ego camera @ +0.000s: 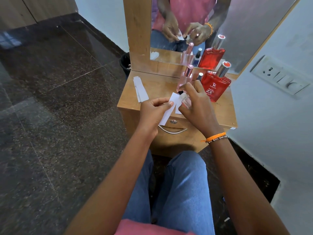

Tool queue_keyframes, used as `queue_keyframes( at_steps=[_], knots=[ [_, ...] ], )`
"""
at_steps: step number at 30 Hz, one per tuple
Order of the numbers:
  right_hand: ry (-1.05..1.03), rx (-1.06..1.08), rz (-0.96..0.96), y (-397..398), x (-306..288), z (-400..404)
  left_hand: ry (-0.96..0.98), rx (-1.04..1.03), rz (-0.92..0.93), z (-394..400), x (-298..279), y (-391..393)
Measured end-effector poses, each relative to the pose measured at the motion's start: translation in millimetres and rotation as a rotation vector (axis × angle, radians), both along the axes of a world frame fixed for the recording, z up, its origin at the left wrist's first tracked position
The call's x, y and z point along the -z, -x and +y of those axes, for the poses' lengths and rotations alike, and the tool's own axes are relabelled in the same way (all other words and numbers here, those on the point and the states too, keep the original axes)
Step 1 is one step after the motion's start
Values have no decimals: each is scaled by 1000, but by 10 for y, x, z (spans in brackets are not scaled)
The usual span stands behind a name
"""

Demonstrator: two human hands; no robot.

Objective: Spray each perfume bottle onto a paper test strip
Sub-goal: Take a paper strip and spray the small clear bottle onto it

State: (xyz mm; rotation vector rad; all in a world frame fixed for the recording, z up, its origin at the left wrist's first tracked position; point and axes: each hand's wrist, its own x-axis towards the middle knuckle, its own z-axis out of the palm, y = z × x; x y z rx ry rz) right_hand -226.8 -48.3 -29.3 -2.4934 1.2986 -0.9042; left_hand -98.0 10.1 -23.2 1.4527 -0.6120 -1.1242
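Observation:
My left hand [152, 108] pinches a white paper test strip [167, 114] above the front of the wooden dresser top [162, 85]. My right hand [194, 102] is wrapped around a small clear perfume bottle [185, 100] with a dark nozzle, held right beside the strip's upper end. A second white strip [177, 110] lies under my right hand. Behind stand a tall pink bottle [184, 78], a small dark-capped bottle [199, 76] and a red bottle [216, 85] labelled RED ZX.
Spare white strips [140, 89] lie on the dresser's left side. A mirror [194, 31] rises at the back and reflects the hands and bottles. A drawer with a metal handle [172, 130] faces my knees. A wall switch plate [279, 77] sits right.

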Motion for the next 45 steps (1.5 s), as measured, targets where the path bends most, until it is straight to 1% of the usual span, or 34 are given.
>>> queue_keyframes(
  at_steps=[7,13,18,22,27,34,37,40,45],
  knots=[
    [-47,35,-63,8,92,51,-14,-30,-180,-66,62,-42],
    [-100,53,-80,33,206,113,-38,-40,-335,-302,128,-61],
    [-133,45,-106,53,223,159,-122,-34,-527,-604,139,-56],
    [-159,36,-131,42,245,174,-143,-14,-602,-742,178,-38],
    [-180,25,-164,17,275,167,-150,60,-712,-779,179,-58],
    [-191,33,-200,-19,288,163,-166,205,-987,-691,245,-148],
    [-200,43,-210,-31,293,170,-187,252,-1017,-639,244,-178],
    [-202,50,-216,-37,308,173,-182,279,-1006,-651,246,-201],
    [-207,59,-226,-36,322,159,-160,290,-1018,-678,275,-211]
  ],
)
